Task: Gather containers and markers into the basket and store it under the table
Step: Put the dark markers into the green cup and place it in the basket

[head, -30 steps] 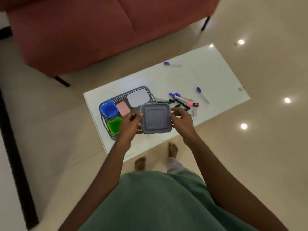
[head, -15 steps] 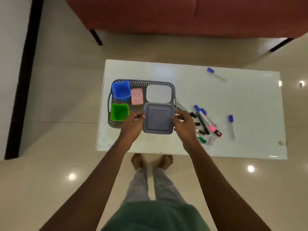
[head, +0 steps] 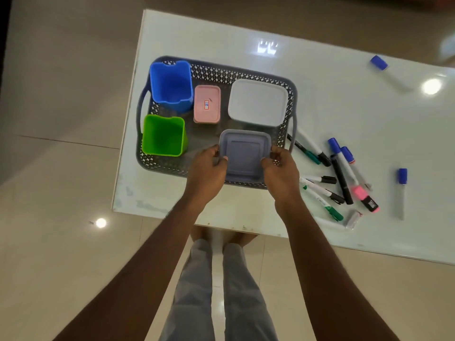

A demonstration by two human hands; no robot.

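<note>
A grey perforated basket [head: 236, 72] sits on the left part of the white table [head: 320, 94]. Inside it stand a blue cup [head: 171, 84], a green cup [head: 163, 135], a pink lidded box [head: 206, 104] and a white lidded container [head: 257, 102]. My left hand [head: 205, 173] and my right hand [head: 282, 173] grip the two sides of a grey square lidded container [head: 243, 155], which is in the basket's near right corner. Several markers [head: 339, 173] lie in a loose pile right of the basket. Two blue-capped markers lie apart, one [head: 401, 190] at the right, one [head: 380, 64] far right.
The table's near edge [head: 221, 223] runs just above my bare feet [head: 221, 233]. Glossy beige floor tiles surround the table, with ceiling-light reflections [head: 101, 222] on them. A dark strip [head: 3, 33] runs along the far left.
The view has come closer and more straight down over the table. Both hands have carried the grey square container forward and lower into the basket's near right corner.
</note>
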